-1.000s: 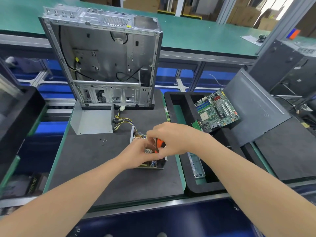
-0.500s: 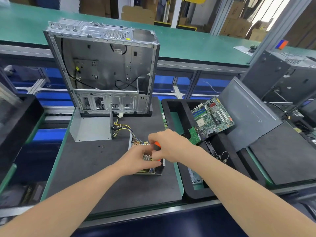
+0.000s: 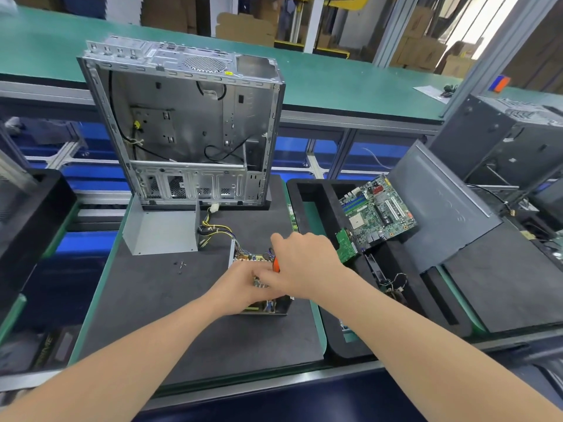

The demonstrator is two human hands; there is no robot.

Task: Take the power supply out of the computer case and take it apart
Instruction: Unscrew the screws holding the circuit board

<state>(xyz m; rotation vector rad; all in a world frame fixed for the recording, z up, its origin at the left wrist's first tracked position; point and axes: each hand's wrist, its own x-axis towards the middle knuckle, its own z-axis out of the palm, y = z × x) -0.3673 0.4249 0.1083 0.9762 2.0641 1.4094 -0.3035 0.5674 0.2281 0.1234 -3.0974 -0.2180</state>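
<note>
Power supply (image 3: 264, 306) open on mat (image 3: 170, 315), 6 o'clock of computer case (image 3: 189, 126) | left hand (image 3: 243, 281) on it, grip hidden, can't tell | right hand (image 3: 304, 263) clutching orange-handled tool (image 3: 276, 264) | likely hefty, board fragile: hold metal shell edges

Grey metal power supply box (image 3: 262, 309): middle was hidden under both hands. Left hand (image 3: 239, 288) fingers lay beneath right hand (image 3: 304, 266). Orange-handled tool (image 3: 276, 265) showed only a sliver within the right grip; tip unseen. Tiny dark specks (image 3: 181, 264) nearby were unidentifiable.
</note>
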